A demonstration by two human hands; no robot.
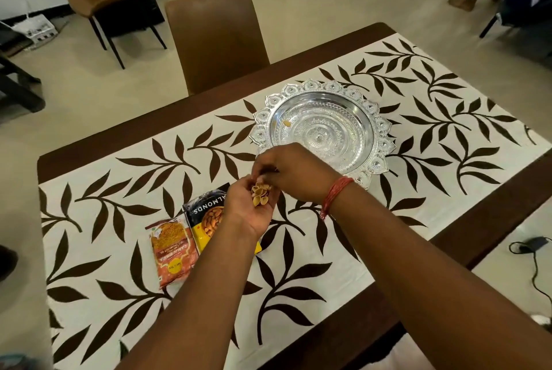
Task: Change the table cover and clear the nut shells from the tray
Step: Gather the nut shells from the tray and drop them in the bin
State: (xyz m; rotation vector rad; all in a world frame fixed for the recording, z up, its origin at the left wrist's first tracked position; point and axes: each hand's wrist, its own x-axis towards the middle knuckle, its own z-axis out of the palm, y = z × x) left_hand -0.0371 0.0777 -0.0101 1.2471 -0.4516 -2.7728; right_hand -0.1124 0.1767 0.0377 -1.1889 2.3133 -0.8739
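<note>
my left grip (248, 208) is cupped palm-up around a heap of nut shells (260, 192), just near of the silver tray (377, 130). my right grip (294, 173) pinches over that heap. one shell (287, 123) lies in the tray on the leaf-print table cover (448, 118) of the worktop (490, 220).

A white table cover (298, 250) with dark brown leaf sprays lies flat on the tabletop. On it rests a round silver tray (322, 130) with a scalloped, embossed rim. One nut shell (287, 123) lies inside the tray near its left wall; a cluster of tan nut shells (260, 194) sits just below the tray.
</note>
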